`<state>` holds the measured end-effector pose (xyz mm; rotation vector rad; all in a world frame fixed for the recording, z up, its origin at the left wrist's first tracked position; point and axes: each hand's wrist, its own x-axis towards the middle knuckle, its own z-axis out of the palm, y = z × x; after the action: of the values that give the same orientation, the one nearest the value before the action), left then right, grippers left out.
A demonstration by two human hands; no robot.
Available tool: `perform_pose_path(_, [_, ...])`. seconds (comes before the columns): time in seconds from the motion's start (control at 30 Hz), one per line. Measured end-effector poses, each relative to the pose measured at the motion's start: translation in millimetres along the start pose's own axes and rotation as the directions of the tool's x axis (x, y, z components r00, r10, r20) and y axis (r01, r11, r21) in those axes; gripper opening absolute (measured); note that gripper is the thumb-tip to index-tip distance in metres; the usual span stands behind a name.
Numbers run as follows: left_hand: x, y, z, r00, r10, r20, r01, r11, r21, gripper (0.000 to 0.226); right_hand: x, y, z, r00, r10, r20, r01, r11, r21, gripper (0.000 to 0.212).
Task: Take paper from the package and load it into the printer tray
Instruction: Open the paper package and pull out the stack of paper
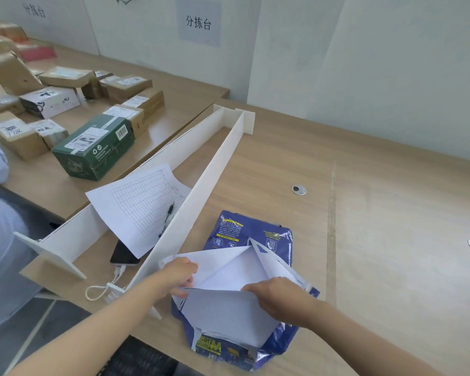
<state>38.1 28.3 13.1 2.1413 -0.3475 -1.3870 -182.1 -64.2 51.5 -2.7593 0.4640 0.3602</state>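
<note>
Head view: left hand (178, 275) and right hand (276, 295) pinch the package (251, 232) flaps; the paper (228, 310) looks floppy, best gripped by its edges.

The blue paper package (251, 234) lies flat, its wrapper torn open with white flaps spread; the white paper (228, 313) stack shows inside, between and just below the fingers (186, 280)

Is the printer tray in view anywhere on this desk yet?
No: the desk shows only the blue paper package, which both hands are opening, a white divider, a printed form, pen and phone.
</note>
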Motion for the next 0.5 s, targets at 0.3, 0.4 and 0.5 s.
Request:
perform_pose_path(0.3, [-56, 58, -23, 0.975, 0.152, 0.162, -0.133, 0.984, -0.122, 0.009, -7, -3, -75, 0.991, -0.033, -0.132, 0.05, 0.99, 0.129, 0.034])
perform_pose_path(0.4, [-67, 78, -36, 0.964, 0.197, 0.18, -0.176, 0.976, -0.126, 0.012, -6, 0, -100, 0.985, -0.026, -0.171, 0.054, 0.985, 0.165, 0.027])
perform_pose_path(0.5, [-71, 98, -47, 0.955, 0.222, 0.194, -0.192, 0.968, -0.161, 0.014, -3, 2, -121, 0.983, -0.008, -0.182, 0.042, 0.982, 0.182, 0.022])
